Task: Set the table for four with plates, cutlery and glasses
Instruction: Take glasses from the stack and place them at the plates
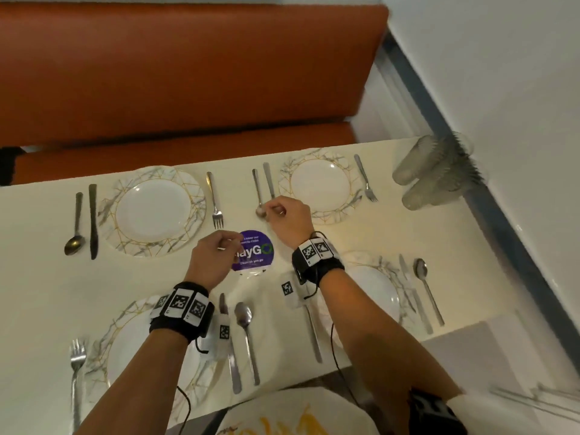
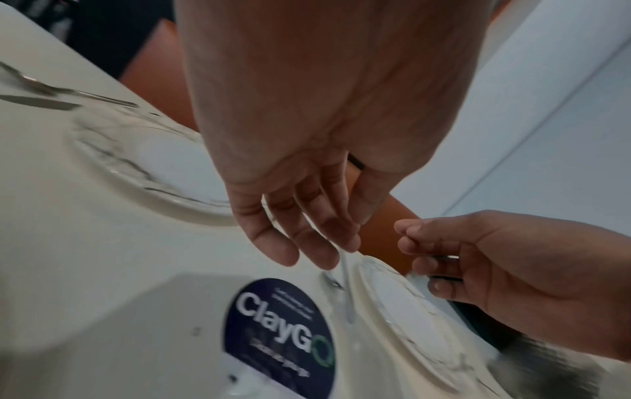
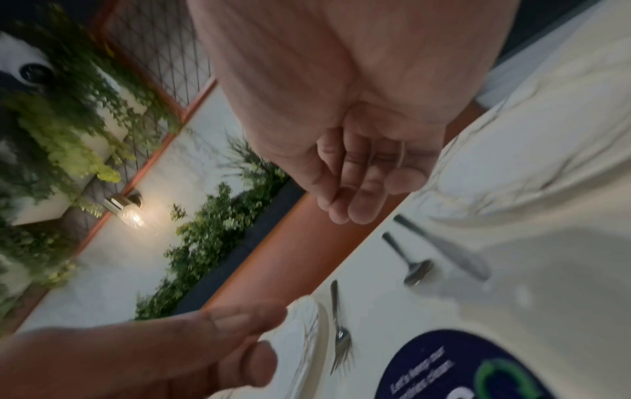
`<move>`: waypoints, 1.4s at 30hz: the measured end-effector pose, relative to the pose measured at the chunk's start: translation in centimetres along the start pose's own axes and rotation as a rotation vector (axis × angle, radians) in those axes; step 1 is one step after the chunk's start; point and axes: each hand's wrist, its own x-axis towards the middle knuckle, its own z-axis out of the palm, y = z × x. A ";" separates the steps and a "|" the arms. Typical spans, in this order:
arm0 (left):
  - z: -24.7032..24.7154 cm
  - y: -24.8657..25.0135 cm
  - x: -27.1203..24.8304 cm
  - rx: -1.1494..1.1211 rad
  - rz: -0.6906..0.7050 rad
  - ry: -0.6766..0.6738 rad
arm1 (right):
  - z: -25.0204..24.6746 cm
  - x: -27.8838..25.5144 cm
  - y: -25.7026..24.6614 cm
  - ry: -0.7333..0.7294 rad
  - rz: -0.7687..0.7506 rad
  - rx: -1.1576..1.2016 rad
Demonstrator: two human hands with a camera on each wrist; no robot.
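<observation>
A plate with yellow streaks sits closest to the viewer, at the very near edge of the table, nearer than the round purple sticker that marks the table's middle. Around that sticker four marble-rimmed plates are laid: far-left plate, far-right plate, near-left plate and near-right plate, each flanked by cutlery. A fork lies just beyond the sticker, and a spoon and knife lie beyond it to the right.

The left hand hovers over the sticker's left edge, fingers loosely bent and apart, holding nothing. The right hand hangs just past the sticker, over the bowl end of the spoon; its fingers are lightly curled with nothing between them, and whether they touch the spoon cannot be told.

The glasses, stacked and lying on their sides, are well beyond the sticker at the far right corner, against the wall. None stands at a place yet, so glasses look like the remaining step.

The likely trouble lies there: reaching across the far-right plate could drag a wrist strap or dangling cable through the knife and spoon, skewing them. The stacked glasses may stick together or roll off the edge if pulled carelessly.
</observation>
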 end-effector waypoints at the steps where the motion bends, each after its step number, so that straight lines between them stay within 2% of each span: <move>1: 0.9 0.8 -0.1 -0.006 0.029 -0.026 | -1.6 -0.9 0.4 0.031 0.000 -0.004; 6: 6.3 5.1 -0.5 0.046 0.200 -0.166 | -9.3 -4.6 3.0 0.162 0.013 -0.072; 13: 14.8 13.0 -1.6 0.156 0.401 -0.265 | -20.4 -6.2 7.0 0.335 0.049 -0.081; 17: 20.1 17.6 -0.8 0.244 0.506 -0.277 | -26.2 -5.1 9.3 0.403 0.037 -0.120; 22: 25.7 21.0 1.0 0.325 0.607 -0.258 | -31.0 -2.6 11.4 0.372 0.047 -0.172; 23: 29.8 23.1 2.5 0.352 0.628 -0.242 | -34.5 -0.6 13.3 0.380 0.045 -0.194; 25: 31.5 23.9 3.1 0.438 0.691 -0.244 | -36.2 0.0 13.7 0.403 -0.008 -0.268; 28: 35.6 25.6 5.0 0.553 0.746 -0.227 | -40.1 1.7 14.8 0.346 -0.015 -0.375; 32: 38.9 26.8 6.3 0.804 0.826 -0.259 | -42.6 3.7 16.9 0.304 0.029 -0.479; 37: 41.6 27.1 7.5 1.152 0.841 -0.344 | -43.3 5.4 19.5 0.057 0.124 -0.563; 40: 42.4 27.4 7.8 1.245 0.827 -0.359 | -42.6 6.2 21.2 0.006 0.148 -0.600; 42: 42.7 27.5 7.9 1.262 0.816 -0.373 | -42.1 6.4 21.8 0.022 0.136 -0.589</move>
